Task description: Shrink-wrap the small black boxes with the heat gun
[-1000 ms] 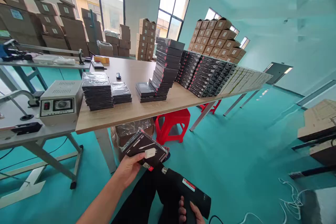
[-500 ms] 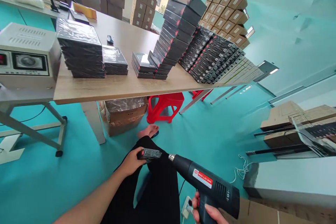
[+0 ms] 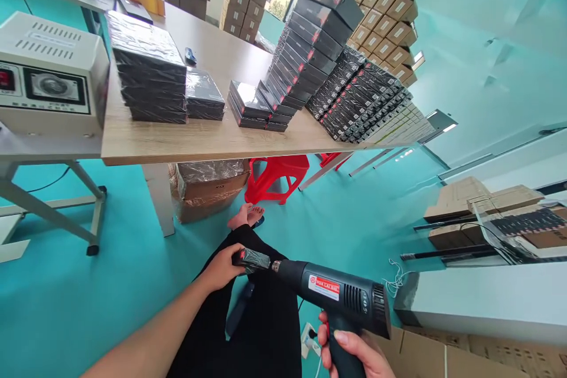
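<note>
Head view: at the left of the frame, a grey machine is seen beside a table, on which a stack of wrapped boxes is set. Below, at lower centre, the left hand is curled part-way round the left end of a small box, which is held above the dark trousers. The box is seen nearly edge-on, its visible long side laid across the frame with a slight dip to the right. Just beside its right end, the nozzle of a heat gun is pointed left at it (whether the two touch cannot be told). The barrel is stretched away to the right, roughly in line with the box. At lower right, the handle is gripped by the closed right hand; the box is thus nearer the left.
</note>
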The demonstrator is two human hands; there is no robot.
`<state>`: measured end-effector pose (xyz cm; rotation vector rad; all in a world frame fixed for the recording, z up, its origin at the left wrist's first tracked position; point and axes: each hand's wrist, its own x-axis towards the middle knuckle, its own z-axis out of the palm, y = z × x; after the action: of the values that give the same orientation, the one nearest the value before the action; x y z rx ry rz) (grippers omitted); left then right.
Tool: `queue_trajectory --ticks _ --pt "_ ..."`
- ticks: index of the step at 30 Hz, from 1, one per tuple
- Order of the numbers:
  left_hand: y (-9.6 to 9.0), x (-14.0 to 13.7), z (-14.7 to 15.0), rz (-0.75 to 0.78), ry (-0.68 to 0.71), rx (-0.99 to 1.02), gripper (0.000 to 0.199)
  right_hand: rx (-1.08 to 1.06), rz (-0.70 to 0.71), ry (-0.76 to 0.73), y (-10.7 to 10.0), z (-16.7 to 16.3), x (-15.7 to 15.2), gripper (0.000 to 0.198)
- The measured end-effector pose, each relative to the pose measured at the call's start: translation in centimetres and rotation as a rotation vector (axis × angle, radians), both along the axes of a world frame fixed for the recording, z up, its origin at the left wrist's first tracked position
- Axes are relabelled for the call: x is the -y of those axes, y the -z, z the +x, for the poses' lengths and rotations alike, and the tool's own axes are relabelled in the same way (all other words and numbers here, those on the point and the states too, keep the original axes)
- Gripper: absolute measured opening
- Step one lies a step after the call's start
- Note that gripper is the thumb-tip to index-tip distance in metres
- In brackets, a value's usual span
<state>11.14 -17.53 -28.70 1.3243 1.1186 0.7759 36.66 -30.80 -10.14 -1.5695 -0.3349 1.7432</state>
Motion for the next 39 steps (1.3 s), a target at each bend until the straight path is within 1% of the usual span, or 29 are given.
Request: queue_trajectory --ticks 3,7,10,13,17,20,23,26,30,32,35,39 --pt "0.3 0.1 0.0 0.057 0.006 -0.070 0.028 0.069 0.035 -0.031 -0.3 -0.7 -0.2 0.035" --pt "0.9 0.1 0.2 0.138 0.021 -0.218 0.026 0.120 0.078 -0.100 -0.1 -1.5 -0.5 0.035" --pt "1.3 0.1 0.3 0.195 0.050 -0.326 0.024 0.130 0.091 -0.160 0.2 -2.2 -0.9 0.037" --pt "1.8 0.1 0.4 0.249 0.076 -0.408 0.022 0.140 0.115 -0.188 0.6 -2.9 -1.4 0.037" --pt "2.1 0.2 0.7 0.314 0.090 -0.452 0.026 0.123 0.156 -0.240 1.6 -3.5 -1.9 0.035" --pt "2.1 0.3 0.7 0.323 0.088 -0.445 0.027 0.112 0.174 -0.265 2.3 -3.6 -2.1 0.034" --pt "2.1 0.3 0.5 0.302 0.050 -0.414 0.027 0.128 0.178 -0.194 2.4 -3.0 -2.1 0.035" --pt "2.3 0.2 0.2 0.278 -0.002 -0.342 0.029 0.114 0.177 -0.111 1.8 -1.6 -1.9 0.036" --pt "2.5 -0.2 0.2 0.269 -0.037 -0.227 0.030 0.109 0.142 -0.086 0.7 0.2 -1.1 0.036" --pt "2.5 -0.3 0.3 0.254 -0.048 -0.170 0.030 0.127 0.129 -0.071 0.5 0.6 -0.6 0.033" --pt "2.4 -0.4 0.5 0.210 -0.057 -0.102 0.029 0.133 0.124 -0.051 0.9 0.7 -0.1 0.032" --pt "1.9 -0.2 0.5 0.190 -0.041 -0.073 0.029 0.099 0.129 -0.077 2.2 0.6 0.0 0.033"
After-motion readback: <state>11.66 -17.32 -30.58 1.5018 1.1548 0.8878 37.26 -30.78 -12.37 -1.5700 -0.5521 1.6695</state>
